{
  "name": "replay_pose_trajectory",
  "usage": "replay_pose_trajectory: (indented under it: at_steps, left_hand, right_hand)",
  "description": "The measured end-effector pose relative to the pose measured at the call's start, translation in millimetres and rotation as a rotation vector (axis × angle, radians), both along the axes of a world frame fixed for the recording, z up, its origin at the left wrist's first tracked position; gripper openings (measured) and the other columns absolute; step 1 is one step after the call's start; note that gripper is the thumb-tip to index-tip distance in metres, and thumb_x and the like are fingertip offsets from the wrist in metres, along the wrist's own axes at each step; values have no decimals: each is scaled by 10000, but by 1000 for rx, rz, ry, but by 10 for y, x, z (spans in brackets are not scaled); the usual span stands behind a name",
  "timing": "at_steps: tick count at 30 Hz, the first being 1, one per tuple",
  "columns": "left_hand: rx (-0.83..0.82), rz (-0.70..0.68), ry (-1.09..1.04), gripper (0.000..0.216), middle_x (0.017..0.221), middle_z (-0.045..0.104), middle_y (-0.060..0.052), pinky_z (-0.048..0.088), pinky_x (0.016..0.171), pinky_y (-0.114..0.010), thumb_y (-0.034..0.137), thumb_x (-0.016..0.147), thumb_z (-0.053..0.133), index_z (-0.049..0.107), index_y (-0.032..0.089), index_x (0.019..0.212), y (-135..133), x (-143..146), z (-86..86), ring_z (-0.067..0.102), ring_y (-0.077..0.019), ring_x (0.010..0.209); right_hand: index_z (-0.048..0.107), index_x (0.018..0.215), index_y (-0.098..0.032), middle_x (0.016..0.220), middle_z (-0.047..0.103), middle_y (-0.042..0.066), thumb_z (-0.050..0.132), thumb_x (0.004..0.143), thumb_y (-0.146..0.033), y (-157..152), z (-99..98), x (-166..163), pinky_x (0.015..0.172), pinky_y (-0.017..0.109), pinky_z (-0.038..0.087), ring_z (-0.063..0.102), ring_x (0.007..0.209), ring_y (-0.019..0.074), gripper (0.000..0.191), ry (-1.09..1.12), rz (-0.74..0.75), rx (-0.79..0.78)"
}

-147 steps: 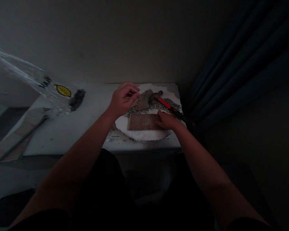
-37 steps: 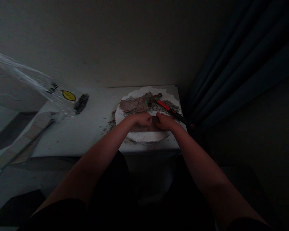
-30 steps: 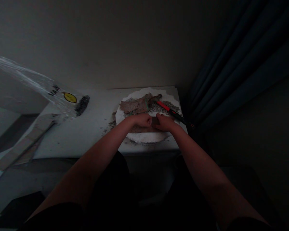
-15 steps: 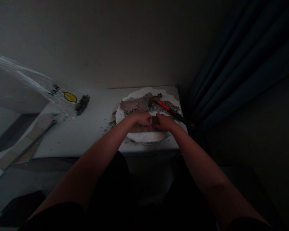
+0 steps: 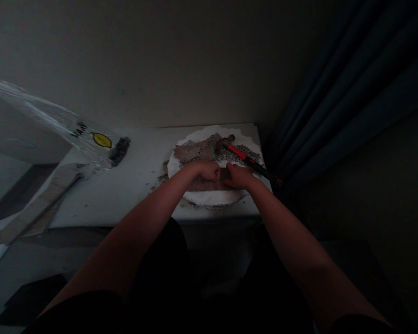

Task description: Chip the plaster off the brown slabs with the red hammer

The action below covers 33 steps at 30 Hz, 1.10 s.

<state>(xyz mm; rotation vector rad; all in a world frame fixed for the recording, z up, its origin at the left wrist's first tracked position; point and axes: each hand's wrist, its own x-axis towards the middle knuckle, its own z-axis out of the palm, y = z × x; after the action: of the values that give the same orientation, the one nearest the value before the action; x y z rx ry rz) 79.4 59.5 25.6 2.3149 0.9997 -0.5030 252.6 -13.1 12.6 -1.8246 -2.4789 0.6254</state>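
**Desk:** From your end, what are the hands doing?

**Operator:** I see, on the dim head-camera feed, a flat, reddish-brown rectangular board [image 5: 205,186], the centre of my dial, lying on a white, ragged-edged round slab [image 5: 212,198] atop a white table [image 5: 101,199]. The bare left hand [image 5: 209,170], curled into a loose fist, meets it just above centre; whether anything sits inside, I cannot tell.

**Desk:** And the right?

**Operator:** I have the bare right hand [image 5: 238,176] at three o'clock, fingers partly bent over that end; gripping or merely resting, I cannot tell. Between the hands shows a darker brown patch [image 5: 225,174], board or separate piece unclear.

**Desk:** Around them?

**Operator:** I count a rough brown textured sheet with a green edge [image 5: 197,151] at eleven, and a red-and-black-handled hammer [image 5: 245,158] at two, across loose grey gravel [image 5: 252,152]. Near ten stands a clear plastic bag with a yellow oval label [image 5: 99,139], dark contents at its bottom. Farther out at two hangs a dark blue pleated curtain [image 5: 351,93].
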Motion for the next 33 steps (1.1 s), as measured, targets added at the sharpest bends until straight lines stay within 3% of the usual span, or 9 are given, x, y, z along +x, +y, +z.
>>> replay_pose_trajectory:
  at_steps: [13,16,20,24,28,33]
  left_hand:
    - [-61,-8,-52,153,720,703,-3,368,618,-242,226,682,608,730,172,758,20,-19,8,549,-125,641]
    - [-120,11,-140,154,764,709,3,392,671,-232,270,711,621,721,182,787,32,-94,9,578,-124,698]
    - [-60,103,-325,189,677,623,21,391,670,-235,362,735,632,637,174,732,-22,-255,-28,534,-112,670]
    - [-32,225,-527,158,651,534,33,384,648,-241,319,720,587,529,181,672,-139,-398,-108,482,-100,650]
    - [-193,339,-757,216,739,537,20,422,696,-259,353,703,630,491,188,705,-250,-434,-121,503,-105,711]
    - [-452,408,-1053,359,820,539,-9,459,770,-312,449,674,682,428,201,724,-445,-339,19,545,-124,761]
  right_hand:
    - [484,1301,-193,1294,636,180,621,893,-505,-16,4,-7,843,407,479,644,1125,352,531,-13,-12,18]
    - [467,1321,-176,1288,634,188,628,892,-495,-8,-12,-5,836,403,480,649,1113,350,559,-1,-1,23]
    - [448,1334,-183,1306,622,191,614,902,-496,4,-33,-5,841,399,472,641,1125,344,559,-5,4,16]
    - [453,1317,-183,1304,623,183,620,902,-482,7,-34,7,839,387,474,652,1101,331,538,3,10,16]
    - [462,1303,-178,1288,634,183,622,905,-468,8,-32,20,817,367,477,650,1108,324,517,5,19,11]
    - [464,1306,-183,1293,642,187,612,913,-492,-6,-11,14,831,395,481,649,1120,341,521,-14,8,8]
